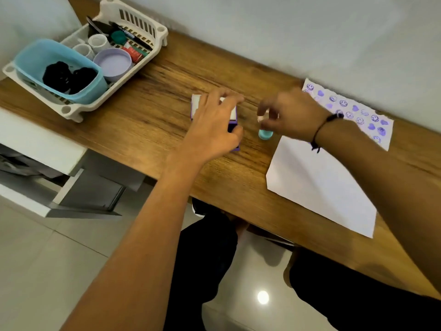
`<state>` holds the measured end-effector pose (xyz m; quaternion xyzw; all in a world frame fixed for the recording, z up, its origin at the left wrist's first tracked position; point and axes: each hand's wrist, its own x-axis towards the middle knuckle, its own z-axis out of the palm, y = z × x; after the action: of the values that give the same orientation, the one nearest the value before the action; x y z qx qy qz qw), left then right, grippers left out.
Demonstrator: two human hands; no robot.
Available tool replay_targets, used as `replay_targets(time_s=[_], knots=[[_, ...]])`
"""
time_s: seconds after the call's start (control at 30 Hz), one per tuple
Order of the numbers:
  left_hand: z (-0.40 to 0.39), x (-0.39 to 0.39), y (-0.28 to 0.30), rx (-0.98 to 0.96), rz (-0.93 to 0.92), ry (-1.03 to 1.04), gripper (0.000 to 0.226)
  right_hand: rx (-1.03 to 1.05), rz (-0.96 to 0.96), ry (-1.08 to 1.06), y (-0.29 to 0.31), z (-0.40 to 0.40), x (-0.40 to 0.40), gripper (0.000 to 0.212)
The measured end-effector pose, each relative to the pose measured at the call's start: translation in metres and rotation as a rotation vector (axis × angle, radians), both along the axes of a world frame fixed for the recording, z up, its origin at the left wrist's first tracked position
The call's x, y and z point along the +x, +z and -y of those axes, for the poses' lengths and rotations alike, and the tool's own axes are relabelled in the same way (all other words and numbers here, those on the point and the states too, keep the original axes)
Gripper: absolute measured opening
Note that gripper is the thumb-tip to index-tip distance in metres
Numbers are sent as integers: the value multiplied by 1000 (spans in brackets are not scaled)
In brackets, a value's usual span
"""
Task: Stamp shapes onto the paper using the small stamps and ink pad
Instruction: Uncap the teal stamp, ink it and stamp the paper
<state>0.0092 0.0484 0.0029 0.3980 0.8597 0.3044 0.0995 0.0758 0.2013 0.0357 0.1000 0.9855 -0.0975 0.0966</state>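
A purple ink pad (233, 126) with a white lid lies on the wooden desk (152, 96), mostly covered by my left hand (214, 125), whose fingers grip its sides. My right hand (288, 113) pinches a small stamp (262, 118) just right of the pad. A small teal stamp (265, 134) stands on the desk directly below those fingers. A blank white sheet (319, 185) lies to the right near the front edge. Behind it lies a torn paper (358, 113) covered in purple smileys and hearts.
A white plastic basket (143, 17) at the back left holds a blue tub (35, 56), a lilac lid, white cups and pens. The wall runs along the desk's far edge. An open drawer sits below the desk on the left.
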Motion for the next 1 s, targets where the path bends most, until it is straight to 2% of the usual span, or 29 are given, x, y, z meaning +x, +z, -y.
replay_targets(time_s=[0.17,0.27,0.33,0.43,0.53,0.67,0.87,1.0], knots=[[-12,10,-4,66,15,34,47,72,-57,-37,-35,6,23,27],[-18,12,-4,115,146,125,42,19,-131,-85,-42,7,27,26],[-23,15,-3,150,321,169,37,-60,-208,-140,-35,5,28,24],[-28,24,0,239,678,237,28,-258,-340,-222,-18,6,31,22],[-29,28,5,373,983,310,25,-453,-377,-304,-5,9,36,19],[-27,29,11,546,1246,332,24,-541,-384,-372,0,9,40,17],[-24,29,14,637,1385,386,8,-568,-404,-360,3,10,39,18],[-15,20,13,698,1417,436,9,-613,-473,-416,10,2,36,19]])
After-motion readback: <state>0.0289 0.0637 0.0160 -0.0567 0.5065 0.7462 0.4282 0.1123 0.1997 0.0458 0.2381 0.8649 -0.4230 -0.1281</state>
